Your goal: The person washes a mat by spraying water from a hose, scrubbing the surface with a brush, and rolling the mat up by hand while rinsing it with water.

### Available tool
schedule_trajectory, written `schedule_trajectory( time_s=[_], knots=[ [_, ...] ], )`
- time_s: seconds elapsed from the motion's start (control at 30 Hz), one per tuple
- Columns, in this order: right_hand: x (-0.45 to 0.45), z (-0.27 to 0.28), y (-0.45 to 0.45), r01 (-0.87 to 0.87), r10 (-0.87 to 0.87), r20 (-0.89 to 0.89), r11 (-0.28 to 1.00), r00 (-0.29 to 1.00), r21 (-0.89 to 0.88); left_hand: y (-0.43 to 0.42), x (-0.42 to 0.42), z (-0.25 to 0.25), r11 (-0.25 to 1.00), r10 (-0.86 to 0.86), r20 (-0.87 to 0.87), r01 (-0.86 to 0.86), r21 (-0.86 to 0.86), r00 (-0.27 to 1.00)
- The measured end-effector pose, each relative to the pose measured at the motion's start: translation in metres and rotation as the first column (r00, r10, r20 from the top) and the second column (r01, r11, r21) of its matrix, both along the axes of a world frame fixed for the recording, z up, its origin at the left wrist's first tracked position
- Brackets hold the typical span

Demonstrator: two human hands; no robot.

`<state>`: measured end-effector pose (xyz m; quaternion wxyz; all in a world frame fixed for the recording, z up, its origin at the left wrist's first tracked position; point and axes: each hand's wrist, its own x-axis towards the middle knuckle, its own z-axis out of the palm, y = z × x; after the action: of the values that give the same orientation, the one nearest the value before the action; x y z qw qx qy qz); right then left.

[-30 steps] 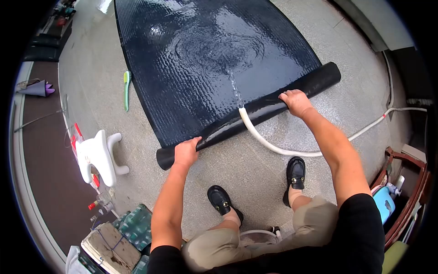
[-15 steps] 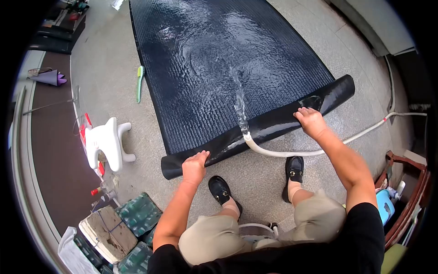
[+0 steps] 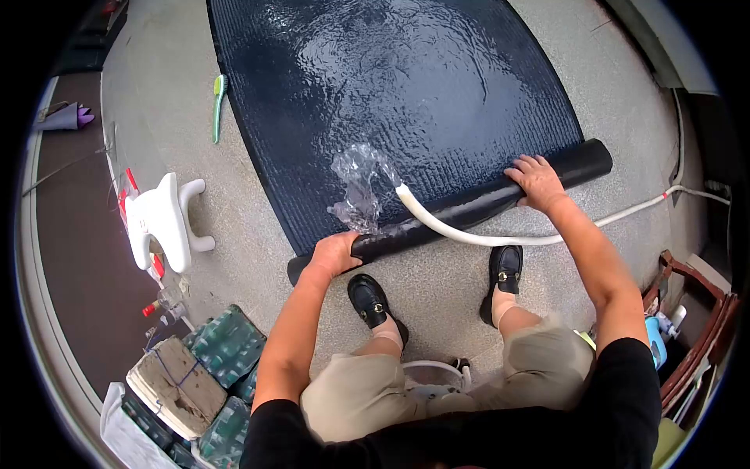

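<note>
Speckled grey stone floor (image 3: pixel 441 324). Black ribbed rubber mat (image 3: pixel 437 117): wet, near edge rolled beneath both grips, remainder stretching ahead. Left hand (image 3: pixel 336 253): clasped round the roll (image 3: pixel 484 206) near one end. Right hand (image 3: pixel 537 181): clamped over it toward the other. White flexible hose (image 3: pixel 445 227): between the grips, spouting water (image 3: pixel 361 184). Green long-handled brush (image 3: pixel 218 109): beyond and left of the left grip.
</note>
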<state>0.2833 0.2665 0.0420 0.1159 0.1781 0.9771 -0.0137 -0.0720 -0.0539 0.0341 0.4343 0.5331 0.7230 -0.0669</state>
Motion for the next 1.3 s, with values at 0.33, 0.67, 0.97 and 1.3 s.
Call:
schedule_trajectory(
  time_s=[0.33, 0.67, 0.97, 1.3],
  knots=[
    [0.003, -0.025, -0.149, 0.355, -0.322, 0.151, 0.829, 0.935, -0.431, -0.006, -0.001, 0.017, 0.981, -0.075, -0.281, 0.121, 0.150, 0.957],
    [-0.021, 0.002, -0.100, 0.434, -0.444, 0.088, 0.782, 0.892, -0.447, -0.086, 0.035, 0.033, 0.913, -0.320, -0.529, 0.406, 0.051, 0.786],
    [-0.052, -0.056, -0.056, 0.434, -0.507, -0.035, 0.769, 0.861, -0.469, -0.059, 0.065, 0.125, 0.977, 0.063, -0.377, 0.020, 0.212, 0.924],
    [-0.078, -0.080, -0.013, 0.400, -0.505, -0.090, 0.768, 0.858, -0.499, -0.033, 0.032, 0.028, 0.941, -0.164, -0.341, 0.251, 0.228, 0.925]
  ],
)
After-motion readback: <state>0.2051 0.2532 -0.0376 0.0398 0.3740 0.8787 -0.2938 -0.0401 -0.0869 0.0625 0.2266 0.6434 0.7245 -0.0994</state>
